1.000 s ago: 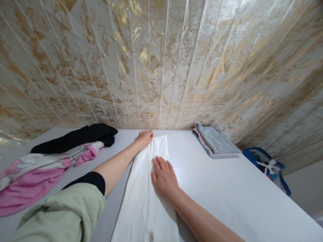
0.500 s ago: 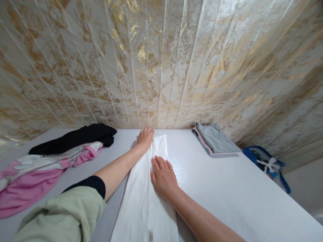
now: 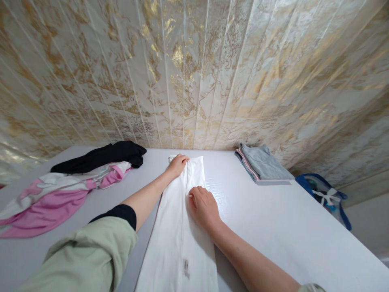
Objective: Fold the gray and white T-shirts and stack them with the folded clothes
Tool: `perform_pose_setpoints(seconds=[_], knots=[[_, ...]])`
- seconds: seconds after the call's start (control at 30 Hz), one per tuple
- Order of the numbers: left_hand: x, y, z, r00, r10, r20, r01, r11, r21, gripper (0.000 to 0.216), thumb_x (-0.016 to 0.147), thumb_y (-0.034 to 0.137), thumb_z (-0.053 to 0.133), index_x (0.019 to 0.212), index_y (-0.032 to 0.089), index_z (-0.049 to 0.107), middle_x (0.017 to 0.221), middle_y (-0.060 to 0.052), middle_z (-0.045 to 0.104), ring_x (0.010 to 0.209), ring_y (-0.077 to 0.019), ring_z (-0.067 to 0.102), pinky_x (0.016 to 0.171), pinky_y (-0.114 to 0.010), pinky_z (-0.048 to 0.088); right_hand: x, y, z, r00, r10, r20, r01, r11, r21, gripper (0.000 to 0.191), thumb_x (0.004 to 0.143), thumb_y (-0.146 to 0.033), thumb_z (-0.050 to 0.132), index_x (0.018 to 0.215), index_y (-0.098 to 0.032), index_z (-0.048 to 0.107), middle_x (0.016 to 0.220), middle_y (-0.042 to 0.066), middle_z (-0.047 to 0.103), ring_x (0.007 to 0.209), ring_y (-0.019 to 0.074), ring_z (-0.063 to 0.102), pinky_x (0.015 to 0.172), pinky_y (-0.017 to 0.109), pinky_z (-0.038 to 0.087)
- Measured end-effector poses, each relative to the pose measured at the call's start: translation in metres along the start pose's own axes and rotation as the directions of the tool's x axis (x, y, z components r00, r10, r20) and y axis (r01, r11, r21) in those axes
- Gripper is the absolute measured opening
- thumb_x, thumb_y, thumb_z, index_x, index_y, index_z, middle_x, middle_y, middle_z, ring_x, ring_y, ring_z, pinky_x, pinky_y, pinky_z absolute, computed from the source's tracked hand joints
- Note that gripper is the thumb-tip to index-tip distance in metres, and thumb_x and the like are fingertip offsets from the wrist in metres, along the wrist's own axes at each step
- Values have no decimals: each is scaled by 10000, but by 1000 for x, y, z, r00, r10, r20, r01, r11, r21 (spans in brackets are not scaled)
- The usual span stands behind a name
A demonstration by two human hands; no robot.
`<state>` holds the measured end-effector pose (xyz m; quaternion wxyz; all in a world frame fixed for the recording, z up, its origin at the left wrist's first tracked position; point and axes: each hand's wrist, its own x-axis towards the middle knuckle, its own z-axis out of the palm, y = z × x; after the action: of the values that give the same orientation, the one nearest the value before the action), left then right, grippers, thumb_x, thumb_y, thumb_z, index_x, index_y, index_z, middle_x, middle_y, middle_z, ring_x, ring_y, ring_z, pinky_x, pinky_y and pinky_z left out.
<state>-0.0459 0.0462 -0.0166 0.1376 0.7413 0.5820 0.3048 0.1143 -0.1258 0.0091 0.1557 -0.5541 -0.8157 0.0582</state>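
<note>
A long white garment (image 3: 170,235), folded lengthwise with a seam down its middle, lies flat in front of me. It carries a small grey printed label near the bottom of the view. At its far end, my left hand (image 3: 178,165) is closed, thumb and fingers pinching the cloth beside the centre fold. Lower down on its right half rests my right hand (image 3: 204,206), with the fingers curled in and the fingertips at the middle seam. Whether cloth is caught between those right fingertips is hard to see.
On the left lie a black garment (image 3: 103,156) and a pink and white garment (image 3: 54,205), both loose. A folded stack with a grey top garment (image 3: 263,162) sits at the back right of the white table (image 3: 282,235). Beyond the right edge is a blue-trimmed clear bag (image 3: 323,196). A gold-patterned curtain (image 3: 188,73) hangs behind.
My right hand has gone from lying flat to curled fingers at the seam. The left fingers have tightened into a pinch at the far end. The view has shifted slightly.
</note>
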Motion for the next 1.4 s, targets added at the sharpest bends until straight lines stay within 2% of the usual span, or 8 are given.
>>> perform_pose_setpoints(seconds=[0.1,0.23,0.47,0.7,0.93,1.17,1.3,1.4], knots=[[-6,1,1,999,20,-27,-20,999,-31,346,882,98,396,1002,203,702,1067,-49,650,1025,-166,610,971,-288,446,-2,-6,1,1000,3,16,-3,999,-32,98,905,-265,505,922,-214,587,926,40,632,863,196,582,710,290,389],[-9,3,2,998,32,-52,-34,998,-54,323,870,87,404,962,189,696,1029,-56,658,1009,-170,608,959,-290,448,5,-11,2,998,64,29,-62,996,-61,149,915,-345,505,949,-210,559,954,56,635,855,202,607,669,289,392],[-6,0,6,996,-5,-88,0,998,-56,356,821,19,402,980,195,667,947,-36,663,965,-172,601,924,-316,461,30,-15,-6,969,180,172,-168,983,-80,264,903,-387,501,1073,-186,497,966,71,679,795,237,666,590,291,374],[-5,-2,7,989,-91,-116,89,996,-22,333,875,78,429,1082,202,658,1146,-63,588,1042,-161,587,973,-317,427,30,-15,7,982,168,80,-161,983,-88,126,904,-214,423,1002,-201,500,931,41,667,726,182,638,537,276,275],[-3,4,5,984,-171,-46,173,984,40,193,898,230,512,962,236,693,1088,-24,597,967,-147,603,892,-277,447,30,-10,9,987,147,62,-144,988,-54,98,883,-196,433,952,-205,501,859,18,668,664,155,601,518,276,199],[0,6,6,974,-219,-53,224,970,98,135,882,237,523,922,243,651,1077,-20,611,950,-174,612,835,-294,456,30,-12,7,986,147,73,-146,989,-24,85,903,-231,443,921,-213,524,812,4,672,636,159,589,514,271,210],[3,4,6,977,-205,-51,210,971,118,150,891,227,499,966,244,628,1097,-27,614,985,-185,616,850,-312,464,31,-6,10,992,122,5,-123,990,68,181,960,-265,391,962,-221,567,877,17,680,743,168,616,592,258,345],[2,6,-1,986,-160,-36,164,979,124,237,899,179,472,1102,225,585,1187,-49,594,1049,-165,607,901,-298,460,34,1,19,994,39,-98,-33,997,65,302,947,-181,377,1179,-194,570,1157,84,651,1040,194,591,846,298,421]])
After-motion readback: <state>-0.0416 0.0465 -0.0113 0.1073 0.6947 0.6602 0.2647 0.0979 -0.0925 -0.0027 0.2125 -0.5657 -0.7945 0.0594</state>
